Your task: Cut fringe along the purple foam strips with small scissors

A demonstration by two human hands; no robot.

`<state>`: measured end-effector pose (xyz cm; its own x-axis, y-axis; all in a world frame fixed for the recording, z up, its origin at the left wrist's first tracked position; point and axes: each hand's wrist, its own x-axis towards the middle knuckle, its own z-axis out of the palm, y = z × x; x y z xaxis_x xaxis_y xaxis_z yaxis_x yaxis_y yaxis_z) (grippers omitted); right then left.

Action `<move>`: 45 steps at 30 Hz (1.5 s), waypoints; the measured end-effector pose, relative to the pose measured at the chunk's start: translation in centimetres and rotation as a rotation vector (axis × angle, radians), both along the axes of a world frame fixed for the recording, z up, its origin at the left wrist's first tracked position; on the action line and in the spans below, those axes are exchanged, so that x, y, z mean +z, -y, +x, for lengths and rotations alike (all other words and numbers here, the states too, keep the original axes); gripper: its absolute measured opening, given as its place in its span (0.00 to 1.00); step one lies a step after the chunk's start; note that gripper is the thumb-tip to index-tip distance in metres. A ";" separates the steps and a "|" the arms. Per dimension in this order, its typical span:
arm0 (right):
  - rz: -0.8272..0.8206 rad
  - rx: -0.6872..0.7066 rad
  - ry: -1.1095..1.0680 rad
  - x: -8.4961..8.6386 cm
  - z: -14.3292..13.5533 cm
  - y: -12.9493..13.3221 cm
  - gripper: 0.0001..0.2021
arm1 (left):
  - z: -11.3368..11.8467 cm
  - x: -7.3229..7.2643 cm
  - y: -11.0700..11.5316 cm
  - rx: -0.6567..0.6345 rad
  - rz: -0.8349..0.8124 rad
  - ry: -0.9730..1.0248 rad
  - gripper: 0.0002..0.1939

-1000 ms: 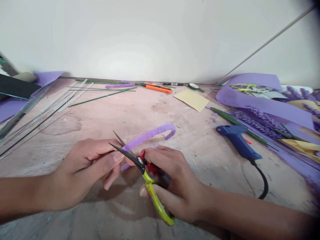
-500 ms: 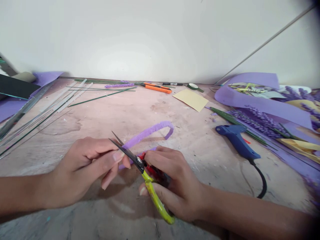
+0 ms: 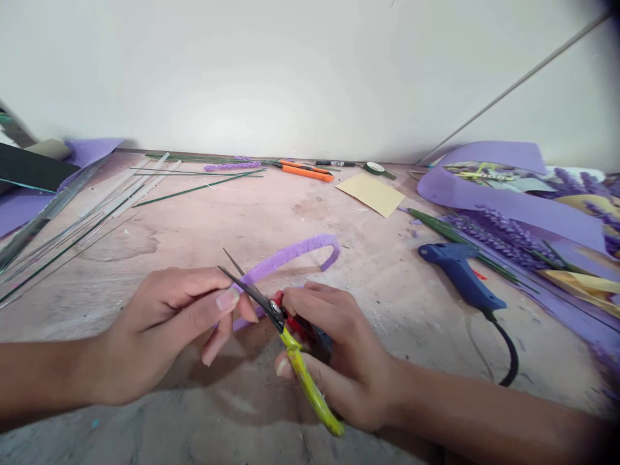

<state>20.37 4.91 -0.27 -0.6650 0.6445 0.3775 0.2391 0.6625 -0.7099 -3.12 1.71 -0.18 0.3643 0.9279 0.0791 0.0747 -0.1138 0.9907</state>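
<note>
My left hand pinches a long purple strip between thumb and forefinger. The strip has a ruffled, finely cut edge and curls over at its far end, above the table. In my right hand is a pair of scissors with yellow-green and red handles. Their dark blades are parted and lie across the strip, close to my left fingertips. Part of the strip hangs behind the blades, and my right fingers cover most of the red handle.
A blue glue gun with a black cord lies at right, near purple flower stems and a wide purple band. Toward the wall are an orange cutter, a yellow card and green tape. Glue sticks and wires lie left.
The scissors and my right hand have shifted slightly right, and the blades have closed a little. My left hand still holds the strip in nearly the same place.
</note>
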 end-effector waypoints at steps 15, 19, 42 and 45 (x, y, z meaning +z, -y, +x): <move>0.040 0.026 0.049 -0.4 0.4 -0.1 0.20 | 0.1 0.5 -0.1 0.038 0.075 -0.129 0.16; 0.040 0.018 0.032 -0.6 0.5 0.0 0.20 | 0.1 0.4 -0.2 0.055 0.026 -0.107 0.18; -0.001 -0.015 0.049 0.1 0.1 0.1 0.21 | 0.1 0.6 -0.2 0.029 -0.019 0.012 0.22; 0.017 0.004 0.052 -0.2 0.2 0.0 0.21 | 0.1 0.7 -0.2 0.009 -0.031 0.012 0.19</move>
<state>20.62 4.89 -0.46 -0.6862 0.6357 0.3536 0.2725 0.6754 -0.6852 -2.99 1.90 0.53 0.3551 0.9332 0.0543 0.0638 -0.0822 0.9946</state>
